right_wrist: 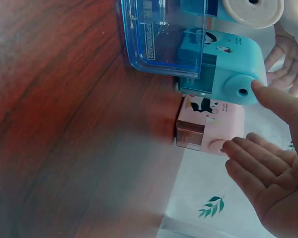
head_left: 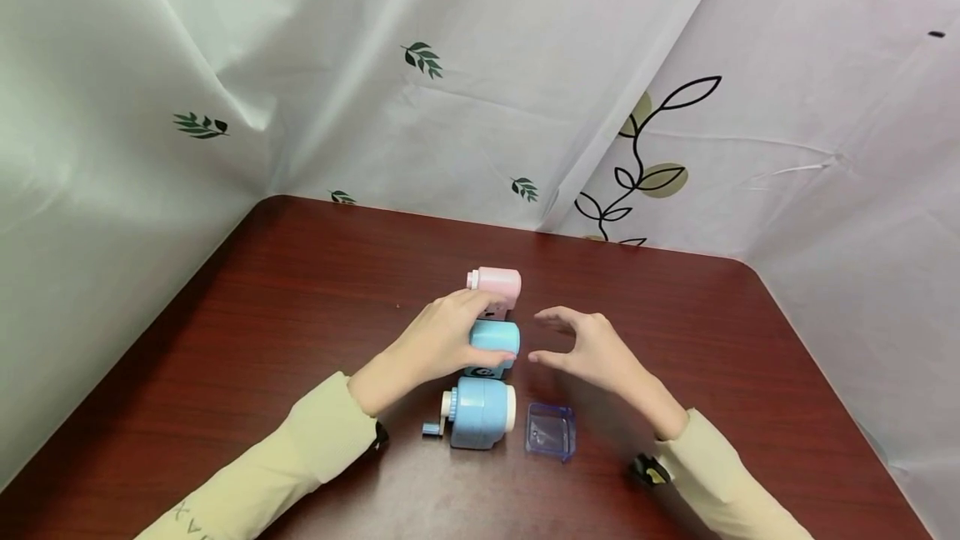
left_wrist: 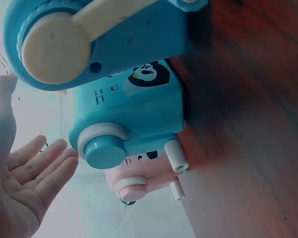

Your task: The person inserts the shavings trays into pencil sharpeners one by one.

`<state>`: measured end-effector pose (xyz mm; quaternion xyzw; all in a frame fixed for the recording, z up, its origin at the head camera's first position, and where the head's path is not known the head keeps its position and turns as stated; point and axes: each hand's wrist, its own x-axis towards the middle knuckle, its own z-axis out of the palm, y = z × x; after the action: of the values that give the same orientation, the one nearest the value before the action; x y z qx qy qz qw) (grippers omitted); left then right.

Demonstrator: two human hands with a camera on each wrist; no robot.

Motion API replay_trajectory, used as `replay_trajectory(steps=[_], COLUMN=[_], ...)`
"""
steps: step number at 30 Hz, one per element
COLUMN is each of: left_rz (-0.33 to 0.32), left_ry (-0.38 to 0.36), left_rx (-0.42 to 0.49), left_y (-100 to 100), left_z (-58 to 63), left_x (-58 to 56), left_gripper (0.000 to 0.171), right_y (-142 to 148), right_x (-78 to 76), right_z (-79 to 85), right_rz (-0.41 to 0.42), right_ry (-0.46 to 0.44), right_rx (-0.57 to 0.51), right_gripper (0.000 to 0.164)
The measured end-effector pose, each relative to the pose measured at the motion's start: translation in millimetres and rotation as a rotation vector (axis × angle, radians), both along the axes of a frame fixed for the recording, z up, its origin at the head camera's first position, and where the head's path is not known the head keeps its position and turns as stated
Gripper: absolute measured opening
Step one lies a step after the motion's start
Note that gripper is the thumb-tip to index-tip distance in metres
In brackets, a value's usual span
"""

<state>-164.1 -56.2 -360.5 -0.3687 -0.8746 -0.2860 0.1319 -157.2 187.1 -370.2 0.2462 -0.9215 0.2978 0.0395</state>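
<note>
Three crank pencil sharpeners stand in a row on the table. The pink sharpener (head_left: 500,282) is farthest, the turquoise sharpener (head_left: 495,336) is in the middle, and the blue sharpener (head_left: 480,413) is nearest. My left hand (head_left: 438,338) is spread about the turquoise sharpener from its crank side, thumb apart from the fingers. In the left wrist view its fingers (left_wrist: 42,166) are loosely extended and hold nothing. My right hand (head_left: 596,348) hovers off the sharpener's other side, palm facing it, thumb and fingers apart. A transparent blue shavings drawer (head_left: 550,438) lies beside the blue sharpener.
The dark red wooden table (head_left: 337,273) has rounded far corners. White curtains (head_left: 480,132) with leaf prints hang behind it and along the sides. The crank handle (head_left: 432,429) of the blue sharpener sticks out to the left.
</note>
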Motion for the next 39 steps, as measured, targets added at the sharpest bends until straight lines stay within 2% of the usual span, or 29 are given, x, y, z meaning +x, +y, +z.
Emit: replay_trajectory(steps=[10, 21, 26, 32, 39], left_rz=[-0.010, -0.042, -0.051, -0.073, -0.088], left_ry=[0.059, 0.126, 0.115, 0.081, 0.142], left_rx=[0.024, 0.062, 0.036, 0.021, 0.077], left_y=[-4.3, -1.5, -2.8, -5.5, -8.9], left_z=[1.5, 4.1, 4.6, 3.1, -0.6], left_x=[10.5, 23.8, 28.9, 35.1, 36.6], left_gripper=[0.056, 0.057, 0.059, 0.057, 0.052], right_y=[9.4, 16.3, 16.8, 17.2, 19.9], right_x=[13.1, 25.7, 32.1, 39.5, 47.2], right_z=[5.2, 3.7, 1.1, -4.6, -10.3], right_rz=[-0.038, -0.052, -0.067, -0.032, -0.011], right_ry=[0.020, 0.076, 0.108, 0.126, 0.090], right_rx=[-0.007, -0.025, -0.040, -0.041, 0.034], right_gripper=[0.053, 0.052, 0.054, 0.054, 0.055])
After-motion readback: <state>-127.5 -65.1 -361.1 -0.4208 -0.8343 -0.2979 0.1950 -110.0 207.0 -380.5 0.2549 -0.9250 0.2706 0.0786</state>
